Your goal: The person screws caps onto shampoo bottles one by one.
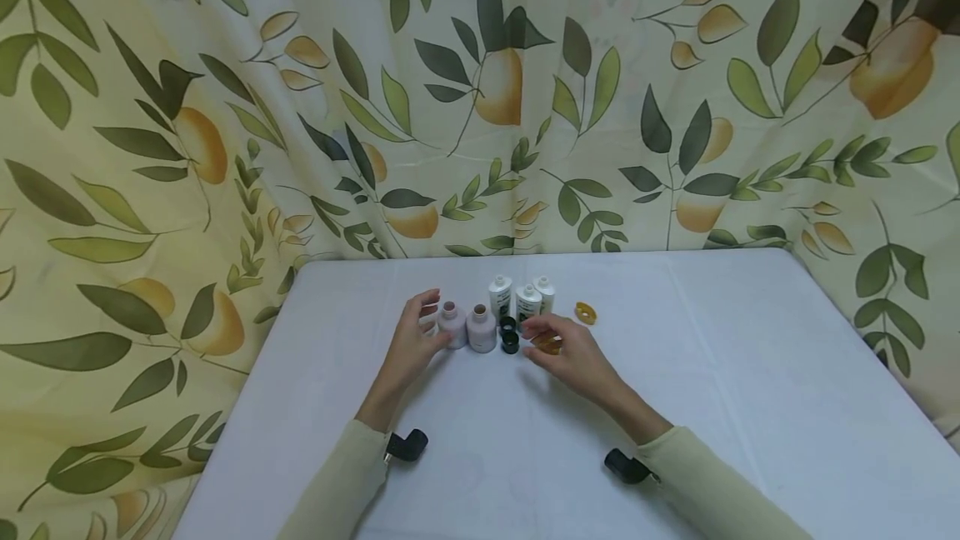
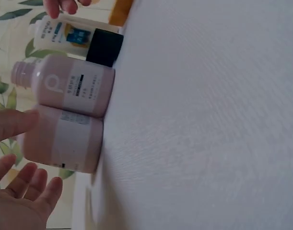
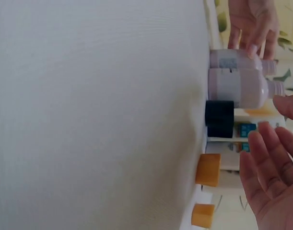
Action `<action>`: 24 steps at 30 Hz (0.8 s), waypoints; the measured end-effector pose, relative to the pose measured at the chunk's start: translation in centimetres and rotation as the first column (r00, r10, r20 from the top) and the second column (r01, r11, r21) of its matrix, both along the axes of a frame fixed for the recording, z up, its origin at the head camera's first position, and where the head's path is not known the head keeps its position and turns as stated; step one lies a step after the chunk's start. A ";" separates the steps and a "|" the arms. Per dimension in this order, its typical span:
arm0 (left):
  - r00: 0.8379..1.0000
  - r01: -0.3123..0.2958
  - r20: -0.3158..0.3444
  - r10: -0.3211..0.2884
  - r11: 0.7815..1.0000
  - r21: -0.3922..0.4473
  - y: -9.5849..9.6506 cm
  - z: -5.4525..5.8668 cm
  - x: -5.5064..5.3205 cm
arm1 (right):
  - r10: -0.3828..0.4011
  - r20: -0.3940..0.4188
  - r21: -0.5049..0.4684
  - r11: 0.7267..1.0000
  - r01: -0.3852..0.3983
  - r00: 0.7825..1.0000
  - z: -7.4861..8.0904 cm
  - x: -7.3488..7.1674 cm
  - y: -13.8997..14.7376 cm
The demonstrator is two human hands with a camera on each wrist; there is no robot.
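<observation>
Two pale pink bottles without caps, one on the left [image 1: 452,328] and one on the right [image 1: 482,332], stand side by side on the table. My left hand [image 1: 411,333] is at the outer side of the left one, fingers loosely spread and thumb overlapping the bottle; whether the thumb touches cannot be told. My right hand [image 1: 573,355] hovers with relaxed fingers and holds nothing. Beside it are black caps [image 1: 510,343], one behind the other, and an orange cap [image 3: 208,169]. Several white bottles [image 1: 500,294] with dark printing stand behind, partly hidden by the caps and right hand.
Another orange cap [image 1: 586,312] lies to the right of the white bottles. A white cloth covers the table [image 1: 712,373]. Behind it hangs a curtain [image 1: 600,107] patterned with leaves and fruit.
</observation>
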State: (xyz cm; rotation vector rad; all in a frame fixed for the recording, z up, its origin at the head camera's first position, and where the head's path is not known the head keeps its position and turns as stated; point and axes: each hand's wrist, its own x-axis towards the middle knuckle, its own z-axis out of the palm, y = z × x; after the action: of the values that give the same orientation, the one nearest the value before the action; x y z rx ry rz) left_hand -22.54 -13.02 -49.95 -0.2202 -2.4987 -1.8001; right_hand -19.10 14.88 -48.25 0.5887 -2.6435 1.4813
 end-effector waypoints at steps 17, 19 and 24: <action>0.992 0.026 0.125 -0.029 0.999 0.024 0.5 -1.6 -1.0 | -0.074 0.047 0.075 0.995 0.071 0.996 -1.1 -0.7 -1.5; 0.991 0.026 0.133 -0.030 0.999 0.028 0.4 -1.5 -1.0 | -0.083 0.047 0.090 0.993 0.078 0.995 -1.1 -0.8 -1.6; 0.989 0.024 0.144 -0.025 1.000 0.012 0.2 -1.4 -0.8 | -0.101 0.037 0.129 0.987 0.095 0.994 -1.2 -1.0 -2.0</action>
State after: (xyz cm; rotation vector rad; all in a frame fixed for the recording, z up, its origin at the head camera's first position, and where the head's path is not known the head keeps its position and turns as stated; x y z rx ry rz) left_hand -23.36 -12.85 -51.35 -0.1244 -2.5921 -1.9035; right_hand -20.12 12.90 -49.42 0.4314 -2.7722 1.3223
